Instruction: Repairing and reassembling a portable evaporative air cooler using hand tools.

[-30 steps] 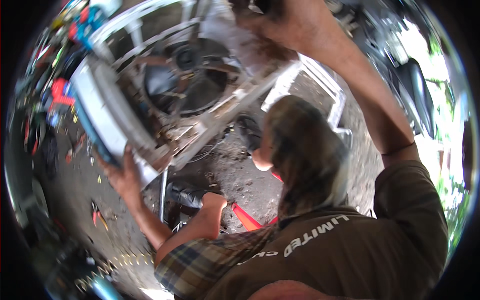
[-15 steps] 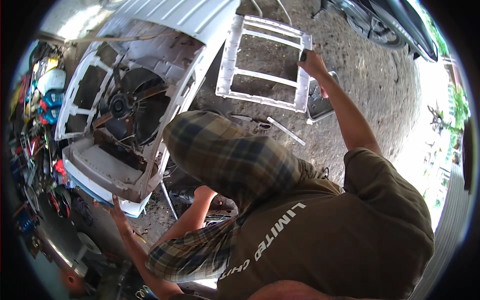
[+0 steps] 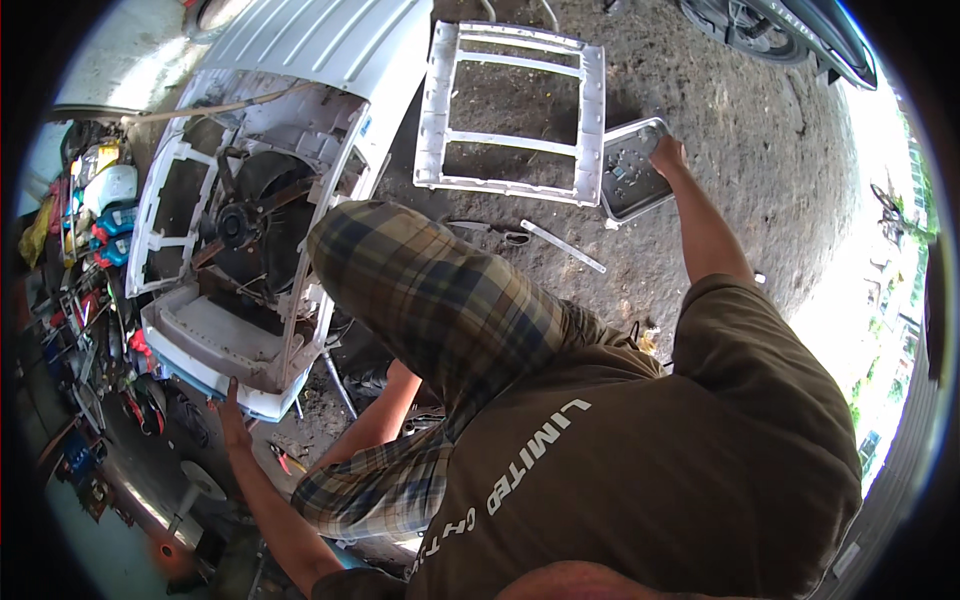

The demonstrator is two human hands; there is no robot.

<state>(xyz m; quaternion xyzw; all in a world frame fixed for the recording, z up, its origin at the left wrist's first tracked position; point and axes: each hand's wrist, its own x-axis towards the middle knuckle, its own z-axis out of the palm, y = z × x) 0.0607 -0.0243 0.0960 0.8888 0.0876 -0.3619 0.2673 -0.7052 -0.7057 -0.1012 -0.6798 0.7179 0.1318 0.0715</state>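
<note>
A white appliance casing [image 3: 215, 345] lies on its side at the left, its inside exposed, with a dark round wheel-like part [image 3: 236, 225] within. My left hand [image 3: 234, 418] grips the casing's near lower edge, thumb over the face and fingers beneath. At the right, my right hand [image 3: 668, 158] is at the rim of a grey metal tray [image 3: 640, 208] that holds several small metal parts. Its fingers are curled together, and what they hold, if anything, is hidden. Left of the tray, partly over it, lies a white rectangular frame [image 3: 512, 140] with two crossbars.
A flat metal strip [image 3: 563, 246] and a knife-like tool [image 3: 468, 226] lie on the dirt floor before my knee. Red-handled pliers [image 3: 284, 460] rest near my left forearm. Mixed tools and bottles [image 3: 112, 220] crowd the far left. A motorbike [image 3: 780, 40] stands at the far right.
My right hand has left the white frame's right edge, where it had a small dark thing, and moved right and down to the tray. My left hand stays on the casing.
</note>
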